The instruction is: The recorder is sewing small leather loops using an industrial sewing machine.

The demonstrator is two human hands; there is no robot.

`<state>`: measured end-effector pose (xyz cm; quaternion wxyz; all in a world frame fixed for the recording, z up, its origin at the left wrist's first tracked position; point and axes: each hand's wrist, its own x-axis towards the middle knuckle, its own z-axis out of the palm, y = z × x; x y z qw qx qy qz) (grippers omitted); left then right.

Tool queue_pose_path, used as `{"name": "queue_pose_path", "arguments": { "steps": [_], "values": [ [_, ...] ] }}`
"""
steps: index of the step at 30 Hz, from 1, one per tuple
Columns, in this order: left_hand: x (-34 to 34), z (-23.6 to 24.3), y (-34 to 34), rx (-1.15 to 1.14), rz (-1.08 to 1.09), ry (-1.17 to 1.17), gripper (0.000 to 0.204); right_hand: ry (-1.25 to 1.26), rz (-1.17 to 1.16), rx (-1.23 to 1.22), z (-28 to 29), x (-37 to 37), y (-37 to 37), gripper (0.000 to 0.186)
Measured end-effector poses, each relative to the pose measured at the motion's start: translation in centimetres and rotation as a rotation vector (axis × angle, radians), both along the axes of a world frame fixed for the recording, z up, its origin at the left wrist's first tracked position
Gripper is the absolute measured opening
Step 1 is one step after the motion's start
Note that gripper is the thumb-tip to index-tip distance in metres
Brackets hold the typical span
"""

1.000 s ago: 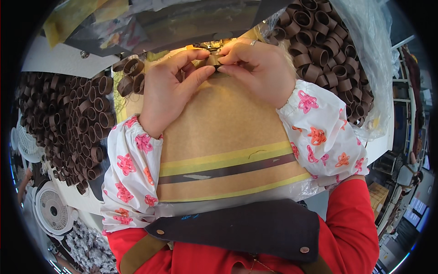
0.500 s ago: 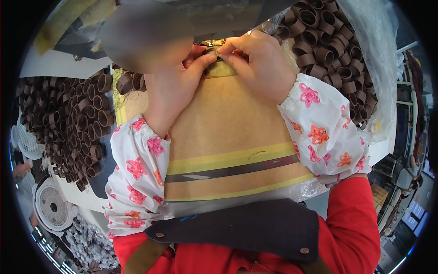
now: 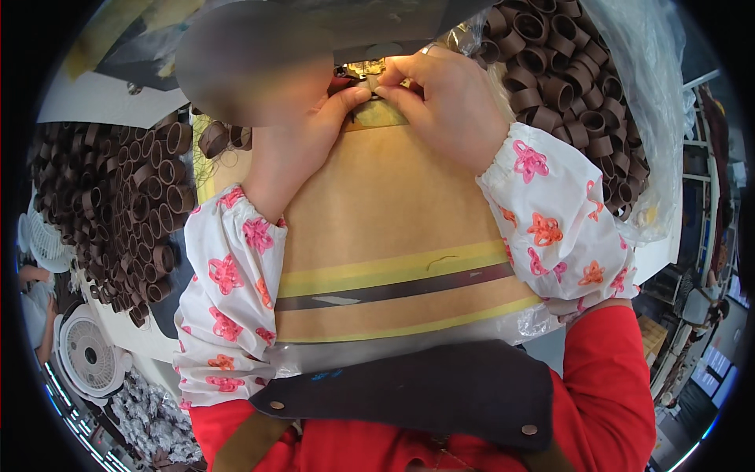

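Both my hands meet at the lit metal foot (image 3: 366, 68) of a sewing machine, at the top middle of the head view. My left hand (image 3: 307, 138) is closed in a pinch, its thumb pointing right along a dark brown band (image 3: 340, 82) at the foot. From the other side, my right hand (image 3: 456, 98) pinches at the same small piece with thumb and forefinger. Fingers cover most of the band, and a blurred patch hides part of my left hand. The sewing machine's dark body (image 3: 393, 27) is above my hands.
Many brown loops lie heaped on the left (image 3: 126, 204), and another heap (image 3: 562, 86) is at the right beside clear plastic sheeting (image 3: 649, 118). A tan board (image 3: 385, 189) with yellow tape edges lies under my forearms. A white fan (image 3: 90, 354) stands lower left.
My left forearm has shifted slightly left and up. The fingertips have parted a little, showing more of the metal foot, while my right hand stays nearly in place.
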<state>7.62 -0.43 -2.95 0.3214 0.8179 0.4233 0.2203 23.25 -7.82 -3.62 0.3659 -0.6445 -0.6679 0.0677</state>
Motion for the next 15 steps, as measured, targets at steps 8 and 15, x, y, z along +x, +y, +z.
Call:
{"name": "queue_pose_path", "arguments": {
  "steps": [8,15],
  "values": [
    [-0.25,0.16,0.16,0.051,-0.033,0.005,0.022,0.003,0.039,0.010,-0.07,0.02,0.46,0.011],
    [0.02,0.04,0.04,0.052,-0.043,-0.041,0.022,-0.040,0.027,0.000,0.12,0.42,0.19,0.012]
  ]
}}
